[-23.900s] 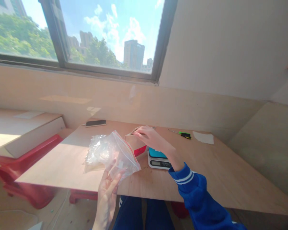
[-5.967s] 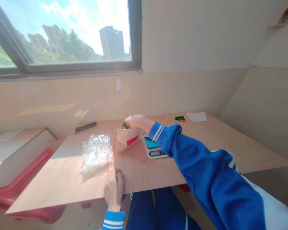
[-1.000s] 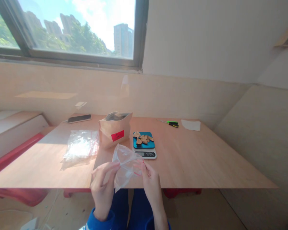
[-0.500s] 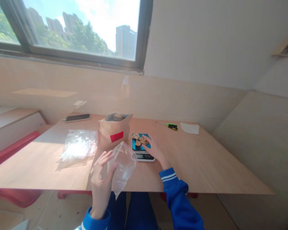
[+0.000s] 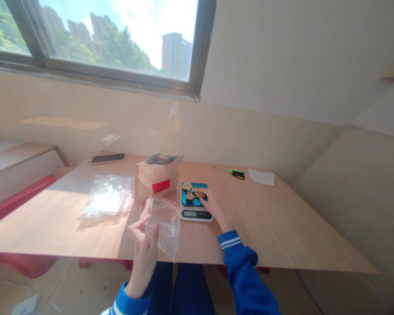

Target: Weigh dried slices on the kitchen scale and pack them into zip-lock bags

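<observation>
My left hand [image 5: 143,238] grips a small clear zip bag [image 5: 163,223] by its mouth, holding it up near the table's front edge. My right hand [image 5: 213,204] rests on the blue top of a small kitchen scale [image 5: 197,213], its fingers closed over several brown dried pieces [image 5: 190,191] piled there. Whether a piece is pinched I cannot see. A brown paper pouch [image 5: 157,177] with a red label stands open just left of the scale.
A heap of clear zip bags [image 5: 109,197] lies left of the pouch. A phone [image 5: 107,158] sits at the back left, a green-handled screwdriver [image 5: 237,173] and a white paper [image 5: 262,177] at the back right. Red stools show under the wooden table [image 5: 282,227].
My right hand let go of the small bag and reached onto the scale's pile. My left hand keeps the bag, now held lower and more upright.
</observation>
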Available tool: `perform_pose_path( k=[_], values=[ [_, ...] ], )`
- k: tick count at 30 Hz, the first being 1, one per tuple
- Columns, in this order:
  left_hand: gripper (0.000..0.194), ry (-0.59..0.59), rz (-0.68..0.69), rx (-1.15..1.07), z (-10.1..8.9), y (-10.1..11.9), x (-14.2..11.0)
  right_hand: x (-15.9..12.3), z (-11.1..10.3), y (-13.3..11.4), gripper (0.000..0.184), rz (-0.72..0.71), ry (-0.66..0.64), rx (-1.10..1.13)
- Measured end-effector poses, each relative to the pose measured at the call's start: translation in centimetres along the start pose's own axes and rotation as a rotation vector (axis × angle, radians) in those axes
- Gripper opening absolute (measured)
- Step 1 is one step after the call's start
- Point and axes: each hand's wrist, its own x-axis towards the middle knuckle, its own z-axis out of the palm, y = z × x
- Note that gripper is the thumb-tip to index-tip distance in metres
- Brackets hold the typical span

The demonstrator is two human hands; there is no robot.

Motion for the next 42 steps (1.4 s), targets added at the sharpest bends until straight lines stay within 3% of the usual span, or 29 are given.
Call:
perform_pose_path(
  k=[14, 22, 27, 30, 34, 37, 42],
  values=[
    [0.019, -0.025, -0.012, -0.037, 0.0, 0.0, 0.0, -0.1, -0.5, 0.0, 0.024, 0.021, 0.029, 0.140],
    [0.022, -0.014, -0.005, -0.051, 0.0, -0.4, 0.1, -0.7, -0.4, 1.2, 0.020, 0.103, 0.110, 0.228],
    [0.027, -0.015, -0.074, -0.042, 0.0, -0.4, 0.0, -1.0, -0.4, 0.8, 0.020, 0.109, 0.166, 0.217],
    [0.024, -0.006, -0.046, -0.055, 0.0, -0.1, 0.1, -1.2, -0.9, 0.1, 0.020, 0.114, 0.229, 0.197],
    [0.023, -0.009, -0.024, -0.061, 0.0, -0.2, 0.2, -1.3, -2.2, -2.4, 0.022, 0.096, 0.301, 0.190],
    [0.028, 0.010, -0.065, -0.037, 0.0, -0.7, 0.1, -1.6, -3.8, -6.2, 0.021, 0.016, 0.296, 0.234],
    [0.033, 0.036, -0.121, 0.006, 0.0, -0.9, -0.1, -2.7, -6.1, -13.8, 0.023, -0.265, 0.011, 0.349]
  ],
)
